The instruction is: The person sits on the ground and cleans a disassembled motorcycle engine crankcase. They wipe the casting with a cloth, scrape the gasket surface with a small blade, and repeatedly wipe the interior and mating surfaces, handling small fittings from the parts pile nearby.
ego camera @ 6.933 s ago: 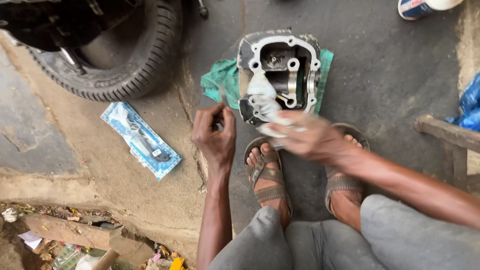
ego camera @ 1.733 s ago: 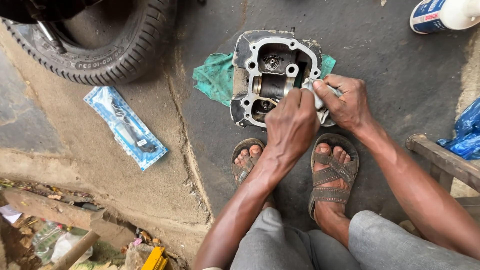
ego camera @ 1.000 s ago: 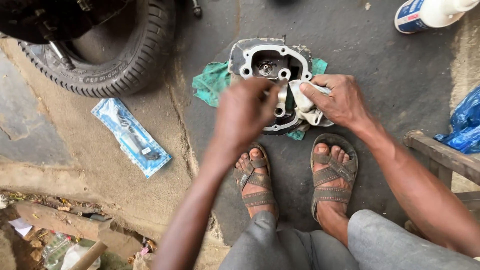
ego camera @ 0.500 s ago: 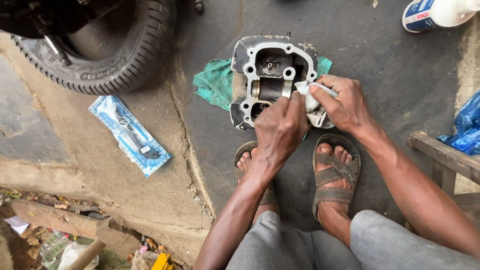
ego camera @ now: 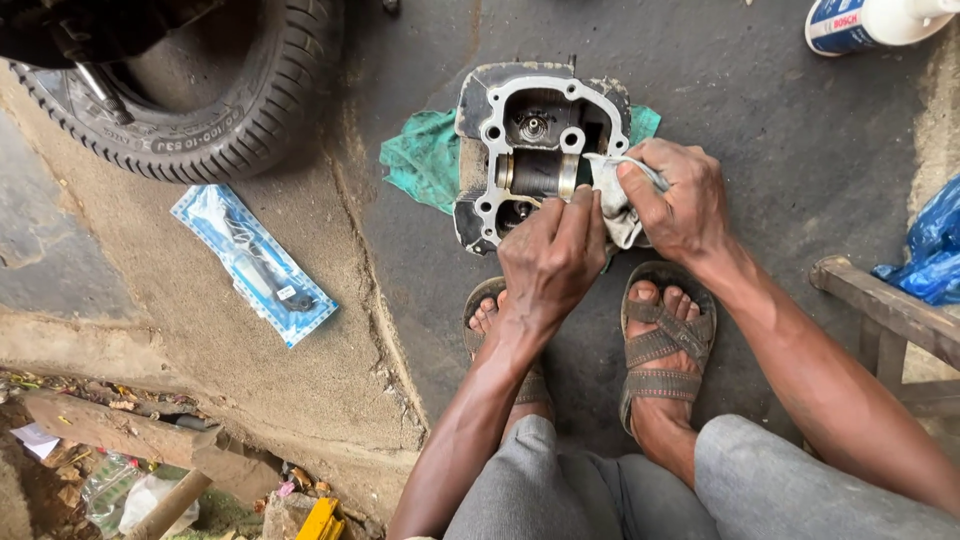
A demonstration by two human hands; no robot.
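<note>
The rubber tyre [ego camera: 215,95] with deep ribbed tread fills the 10 to 11 o'clock corner, standing on the rough, stained concrete floor [ego camera: 760,120]. At 3 to 4 o'clock a worn wooden bench [ego camera: 885,305] shows one edge, and just above it lies a crumpled blue plastic bag [ego camera: 935,250]. In the upper middle, near 12 o'clock, the cast metal cylinder head [ego camera: 530,150] lies flat with its open side up; its rim is pale grey and angular with round bolt holes, the inside is dark and oily, and a smooth round shaft crosses the middle. It rests on a wrinkled green cloth [ego camera: 425,160], which shows at its 9 o'clock side and a little at its 2 o'clock corner. The right hand [ego camera: 675,200] is at the 3 o'clock edge of the head and is closed around a dirty white rag [ego camera: 610,195], bunched and soft, pressed against the metal rim. The left hand [ego camera: 550,255] is at the 6 o'clock edge of the head, fingers curled narrowly with the tips touching the head near the shaft; I cannot tell if it pinches something. Below the hands are two feet in brown strap sandals [ego camera: 665,345]. At 9 o'clock lies a flat, long blue blister pack [ego camera: 255,262] of shiny plastic with a dark tool inside. At 1 o'clock a white and blue bottle [ego camera: 870,22] lies on its side.
</note>
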